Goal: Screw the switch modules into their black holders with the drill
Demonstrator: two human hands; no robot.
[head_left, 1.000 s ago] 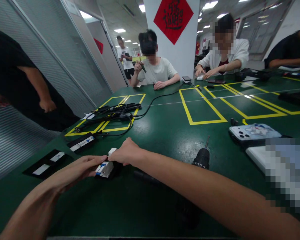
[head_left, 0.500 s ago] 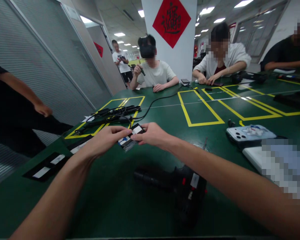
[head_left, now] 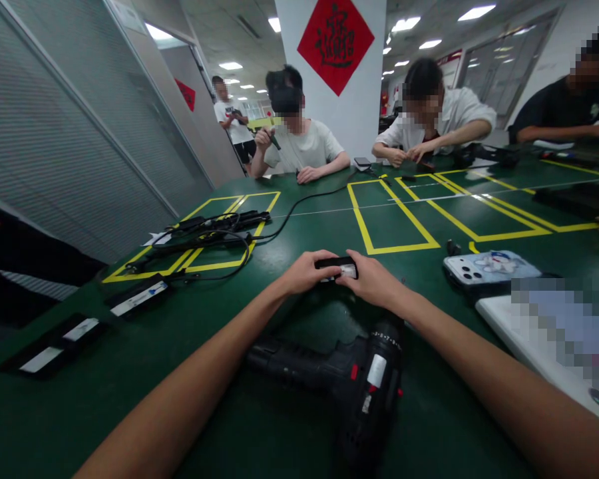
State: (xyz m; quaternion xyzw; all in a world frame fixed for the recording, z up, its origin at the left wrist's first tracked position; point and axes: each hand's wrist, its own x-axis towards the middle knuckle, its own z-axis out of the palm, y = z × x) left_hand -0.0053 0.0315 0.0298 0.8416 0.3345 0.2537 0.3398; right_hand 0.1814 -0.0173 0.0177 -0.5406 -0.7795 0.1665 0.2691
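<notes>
My left hand (head_left: 305, 273) and my right hand (head_left: 374, 276) are closed on opposite ends of a small flat black piece with a white patch (head_left: 349, 270). My fingers cover much of it, so its exact kind does not show. Between my forearms a black power drill (head_left: 329, 376) with red buttons lies on its side on the table, nearer to me than the piece. To the left, a black strip with a long white patch (head_left: 138, 298) and a black sheet with two white patches (head_left: 42, 359) rest on the table.
Tangled black cables and dark parts (head_left: 219, 229) lie inside yellow tape marks on the green table (head_left: 299, 233). At right are a phone in a printed case (head_left: 494, 267) and a white device (head_left: 504, 319). Several people sit across; another stands at the left edge.
Both hands have moved right with the black piece, which is now turned more level. The strip at left has come out from behind my left arm. The view has shifted slightly.
</notes>
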